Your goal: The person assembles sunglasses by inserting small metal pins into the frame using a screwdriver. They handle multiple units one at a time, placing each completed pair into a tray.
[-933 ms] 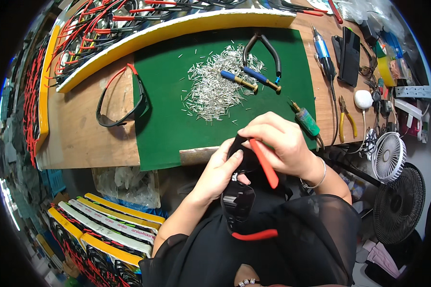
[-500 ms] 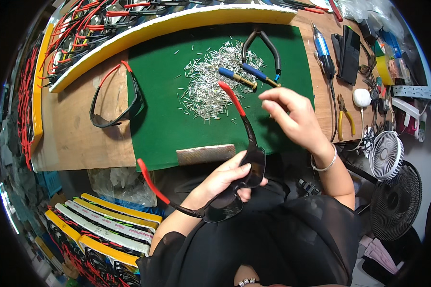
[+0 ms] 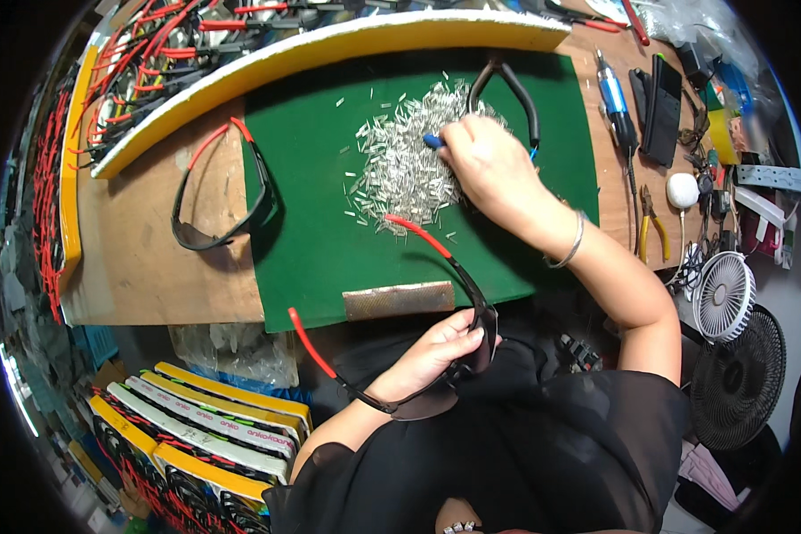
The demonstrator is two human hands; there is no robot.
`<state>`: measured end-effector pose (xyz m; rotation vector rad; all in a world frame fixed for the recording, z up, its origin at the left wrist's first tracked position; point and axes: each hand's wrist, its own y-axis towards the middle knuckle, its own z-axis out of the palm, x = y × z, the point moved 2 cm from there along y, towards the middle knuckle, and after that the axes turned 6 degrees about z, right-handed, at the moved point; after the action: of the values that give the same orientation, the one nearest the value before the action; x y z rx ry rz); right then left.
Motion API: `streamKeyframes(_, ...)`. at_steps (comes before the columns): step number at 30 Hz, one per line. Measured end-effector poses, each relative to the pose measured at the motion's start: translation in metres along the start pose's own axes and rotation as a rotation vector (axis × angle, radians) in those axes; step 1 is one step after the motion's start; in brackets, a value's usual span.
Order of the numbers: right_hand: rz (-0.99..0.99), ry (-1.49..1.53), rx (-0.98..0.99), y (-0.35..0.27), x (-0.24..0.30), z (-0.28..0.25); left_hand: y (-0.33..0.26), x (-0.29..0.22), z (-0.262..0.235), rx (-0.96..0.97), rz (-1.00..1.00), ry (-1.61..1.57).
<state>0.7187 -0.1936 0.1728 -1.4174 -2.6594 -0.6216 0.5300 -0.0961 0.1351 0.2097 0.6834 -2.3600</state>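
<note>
My left hand (image 3: 440, 349) grips a pair of dark-lensed sunglasses (image 3: 485, 338) by the front, thumb on top, just below the table's near edge. Their black temples end in red tips, spread apart and pointing away from me. Over the heap of small metal pins (image 3: 400, 169) my right hand (image 3: 489, 165) is closed on a blue-handled tool (image 3: 432, 141). Only the end of its handle shows; the hand hides the rest, and the second blue tool with a brass collar seen earlier. Black-handled pliers (image 3: 529, 102) lie just beyond that hand.
A green mat (image 3: 307, 222) covers the table's middle, with a metal block (image 3: 399, 300) at its near edge. Another pair of sunglasses (image 3: 222, 236) stands at left. A yellow-walled tray (image 3: 329, 55) of glasses lines the back; an electric screwdriver (image 3: 614, 98) and yellow pliers (image 3: 652, 227) lie right.
My right hand has moved left and away from me, onto the blue-handled tool, closing round it. The sunglasses in my left hand have shifted slightly and turned. The view has moved a little.
</note>
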Motion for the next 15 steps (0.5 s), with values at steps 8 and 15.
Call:
streamKeyframes(8, 0.265, 0.468, 0.255, -0.029, 0.01, -0.056, -0.004, 0.0, -0.009, -0.135, -0.013, -0.145)
streamKeyframes(15, 0.578, 0.791, 0.956, -0.088, 0.013, -0.074, 0.001, -0.019, 0.001, -0.181, -0.149, -0.11)
